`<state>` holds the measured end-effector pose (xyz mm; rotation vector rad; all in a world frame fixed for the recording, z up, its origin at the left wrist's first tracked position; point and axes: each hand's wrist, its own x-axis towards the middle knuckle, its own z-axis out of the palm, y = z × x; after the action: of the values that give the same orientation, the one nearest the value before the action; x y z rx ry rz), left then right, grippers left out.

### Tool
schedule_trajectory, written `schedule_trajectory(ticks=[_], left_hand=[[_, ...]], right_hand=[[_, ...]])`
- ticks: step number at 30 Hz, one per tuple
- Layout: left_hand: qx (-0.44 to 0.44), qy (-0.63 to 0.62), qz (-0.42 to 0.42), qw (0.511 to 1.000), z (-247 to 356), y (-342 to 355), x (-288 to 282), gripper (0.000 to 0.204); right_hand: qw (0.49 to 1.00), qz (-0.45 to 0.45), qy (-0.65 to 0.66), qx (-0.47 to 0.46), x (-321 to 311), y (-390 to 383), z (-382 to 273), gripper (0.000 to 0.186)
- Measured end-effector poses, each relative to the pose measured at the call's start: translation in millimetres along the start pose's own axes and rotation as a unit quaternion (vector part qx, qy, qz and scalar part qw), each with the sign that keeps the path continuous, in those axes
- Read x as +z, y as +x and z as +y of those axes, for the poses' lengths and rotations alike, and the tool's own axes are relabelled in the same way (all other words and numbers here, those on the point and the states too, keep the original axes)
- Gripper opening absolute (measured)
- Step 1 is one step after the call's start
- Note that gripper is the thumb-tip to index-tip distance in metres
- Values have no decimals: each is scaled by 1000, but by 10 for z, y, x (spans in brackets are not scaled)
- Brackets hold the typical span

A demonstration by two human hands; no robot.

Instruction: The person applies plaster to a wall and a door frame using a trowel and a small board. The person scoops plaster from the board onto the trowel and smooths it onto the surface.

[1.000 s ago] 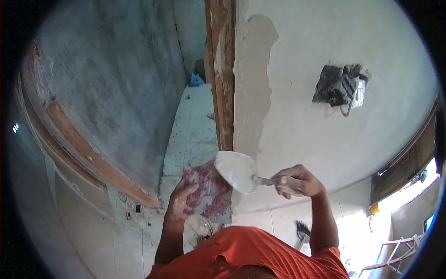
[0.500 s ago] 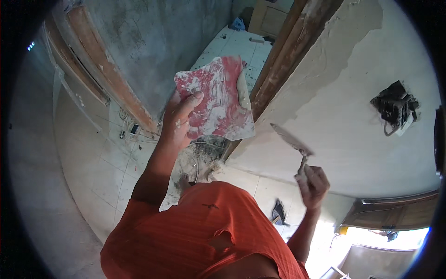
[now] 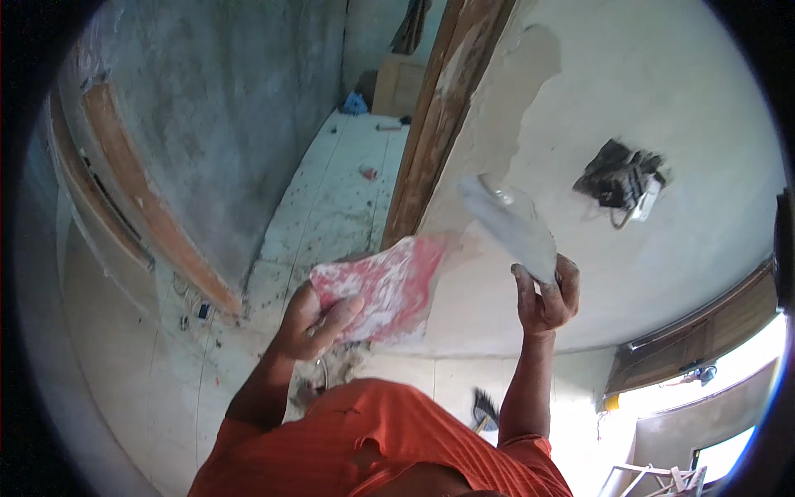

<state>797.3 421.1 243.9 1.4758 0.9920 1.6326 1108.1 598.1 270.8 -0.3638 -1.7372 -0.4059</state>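
My left hand [image 3: 313, 325] grips a red flat sheet [image 3: 383, 286] smeared with white filler, its thumb lying across the top. The sheet tilts, and its far right edge is blurred. In my right hand [image 3: 548, 300] is a putty knife [image 3: 515, 228], its blade pointing up and left in front of the white wall [image 3: 646, 273]. A small pale dab of filler sits near the blade's far end. Whether the blade touches the wall I cannot tell. A darker patch of filler [image 3: 523, 87] runs down the wall beside the wooden door frame [image 3: 426, 124].
A rough hole [image 3: 611, 178] with a white fitting and cable opens in the wall to the right. A brush-like broom head [image 3: 485, 406] lies on the floor near me. Beyond the doorway, debris litters the tiles, with a blue plastic bag [image 3: 354, 103] farther back.
My left hand has lowered the sheet toward me and tilted it. The putty knife has risen against the wall's backdrop. Filler now shows on the blade, and the view has shifted.
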Motion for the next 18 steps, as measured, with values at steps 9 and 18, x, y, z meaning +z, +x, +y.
schedule_trajectory(ticks=[9, 18], left_hand=[[-27, -96, 84, 991, -257, -17, -68, 44], [-24, -122, 100, 987, -411, -10, -127, 43]], right_hand=[[900, -24, 251, 355, 108, 1386, -16, 51], [901, -36, 201, 382, 109, 1629, 180, 49]])
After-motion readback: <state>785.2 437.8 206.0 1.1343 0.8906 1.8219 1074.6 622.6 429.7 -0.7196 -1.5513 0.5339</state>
